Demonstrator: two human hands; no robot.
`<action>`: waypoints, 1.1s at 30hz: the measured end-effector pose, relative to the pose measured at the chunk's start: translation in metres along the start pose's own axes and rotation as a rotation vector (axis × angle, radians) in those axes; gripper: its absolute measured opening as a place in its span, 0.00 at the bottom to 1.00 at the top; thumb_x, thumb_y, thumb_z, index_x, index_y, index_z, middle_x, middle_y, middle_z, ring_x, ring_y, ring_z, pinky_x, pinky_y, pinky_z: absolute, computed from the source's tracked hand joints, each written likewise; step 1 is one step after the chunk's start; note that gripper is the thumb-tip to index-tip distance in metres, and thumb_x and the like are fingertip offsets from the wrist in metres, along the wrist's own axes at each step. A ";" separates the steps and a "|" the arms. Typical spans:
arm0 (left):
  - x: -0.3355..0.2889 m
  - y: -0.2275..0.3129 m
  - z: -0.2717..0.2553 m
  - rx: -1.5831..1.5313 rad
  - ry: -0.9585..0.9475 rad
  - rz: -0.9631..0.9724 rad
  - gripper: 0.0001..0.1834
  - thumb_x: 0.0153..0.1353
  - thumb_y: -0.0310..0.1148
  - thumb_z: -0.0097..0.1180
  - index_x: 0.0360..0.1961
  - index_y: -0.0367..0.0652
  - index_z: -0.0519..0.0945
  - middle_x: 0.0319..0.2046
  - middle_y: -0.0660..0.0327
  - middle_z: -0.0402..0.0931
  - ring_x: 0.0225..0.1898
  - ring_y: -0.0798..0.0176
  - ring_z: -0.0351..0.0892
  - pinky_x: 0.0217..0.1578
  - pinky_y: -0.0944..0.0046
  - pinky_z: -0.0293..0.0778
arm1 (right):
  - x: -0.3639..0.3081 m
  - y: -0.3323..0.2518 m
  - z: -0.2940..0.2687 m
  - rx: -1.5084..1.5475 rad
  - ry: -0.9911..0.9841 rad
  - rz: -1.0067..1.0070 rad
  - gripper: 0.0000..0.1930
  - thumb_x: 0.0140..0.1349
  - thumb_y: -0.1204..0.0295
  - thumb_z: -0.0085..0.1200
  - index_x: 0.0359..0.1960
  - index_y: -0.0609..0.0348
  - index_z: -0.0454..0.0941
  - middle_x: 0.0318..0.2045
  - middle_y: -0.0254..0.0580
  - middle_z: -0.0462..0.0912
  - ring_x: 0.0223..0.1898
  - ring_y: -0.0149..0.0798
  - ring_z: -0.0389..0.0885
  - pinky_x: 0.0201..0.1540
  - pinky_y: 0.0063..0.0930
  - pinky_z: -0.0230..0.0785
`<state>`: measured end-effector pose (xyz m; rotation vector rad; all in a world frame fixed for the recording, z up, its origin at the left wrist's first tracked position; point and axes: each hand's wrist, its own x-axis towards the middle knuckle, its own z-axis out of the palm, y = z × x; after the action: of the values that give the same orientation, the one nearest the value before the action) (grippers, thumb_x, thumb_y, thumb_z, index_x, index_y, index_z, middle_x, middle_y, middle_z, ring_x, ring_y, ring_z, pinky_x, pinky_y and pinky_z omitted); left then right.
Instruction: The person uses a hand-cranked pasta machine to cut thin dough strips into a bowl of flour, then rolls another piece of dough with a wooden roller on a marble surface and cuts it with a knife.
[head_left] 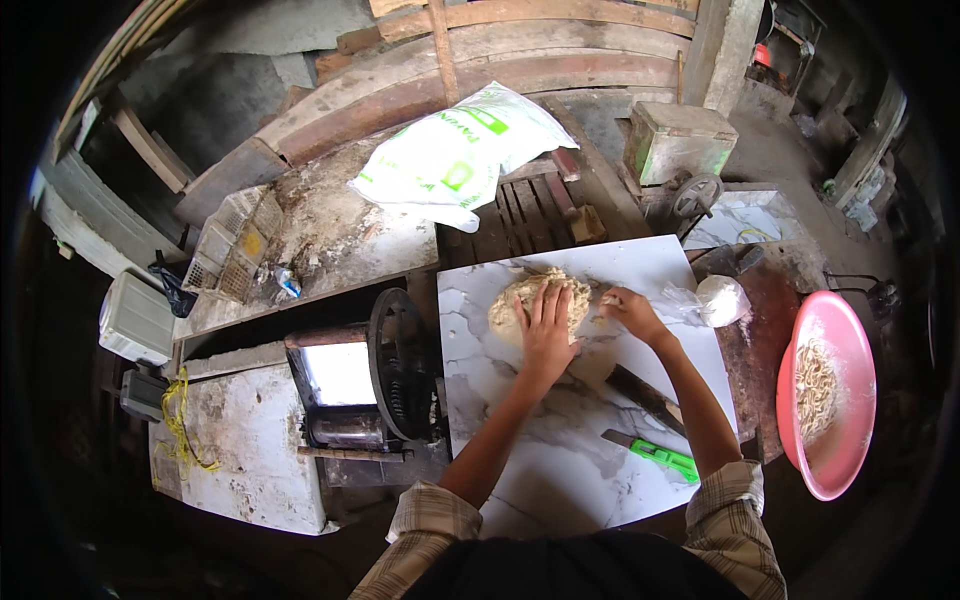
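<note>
A rough, pale lump of dough [508, 312] lies on the marble-patterned board [500, 440]. My left hand [548, 325] rests on top of it, fingers stretched out and slightly spread. To the right of the lump, my right hand [628, 312] is closed just above the board. Small pale scraps show beside its fingertips; what it pinches, if anything, is too small to make out. Nearer to me lie a green utility knife [664, 458] with its blade out and a dark flat strip [645, 398], the strip partly behind my right forearm.
A hand-wheel roller machine [345, 375] stands left of the board. At the right sits a pink basin [868, 400] holding pale strands, with a clear bag of white powder [722, 300] closer in. Farther back are a white sack [440, 160] and a plastic crate [235, 240].
</note>
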<state>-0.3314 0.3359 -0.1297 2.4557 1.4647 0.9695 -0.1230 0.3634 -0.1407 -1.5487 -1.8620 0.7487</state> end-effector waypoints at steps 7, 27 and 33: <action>0.000 0.001 -0.002 0.022 -0.035 -0.009 0.49 0.37 0.40 0.70 0.63 0.45 0.60 0.62 0.61 0.57 0.67 0.55 0.48 0.64 0.34 0.35 | -0.015 -0.013 0.002 -0.175 -0.074 -0.122 0.19 0.49 0.68 0.64 0.41 0.62 0.74 0.37 0.55 0.77 0.43 0.58 0.76 0.47 0.43 0.69; -0.040 0.025 -0.049 -1.019 0.496 -0.387 0.12 0.68 0.37 0.46 0.45 0.40 0.74 0.47 0.58 0.74 0.59 0.57 0.63 0.61 0.60 0.54 | -0.070 -0.136 -0.016 1.548 0.231 0.338 0.24 0.69 0.49 0.37 0.18 0.49 0.60 0.11 0.28 0.57 0.12 0.26 0.50 0.14 0.22 0.43; -0.054 0.074 -0.057 -1.119 0.470 -0.375 0.14 0.69 0.39 0.44 0.44 0.38 0.74 0.45 0.60 0.75 0.50 0.67 0.69 0.56 0.66 0.59 | -0.108 -0.124 -0.017 1.742 0.231 0.212 0.23 0.71 0.51 0.33 0.19 0.49 0.62 0.07 0.29 0.52 0.11 0.28 0.48 0.15 0.24 0.43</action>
<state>-0.3269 0.2408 -0.0800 1.1678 0.9457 1.6979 -0.1759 0.2381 -0.0468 -0.5284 -0.3264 1.5307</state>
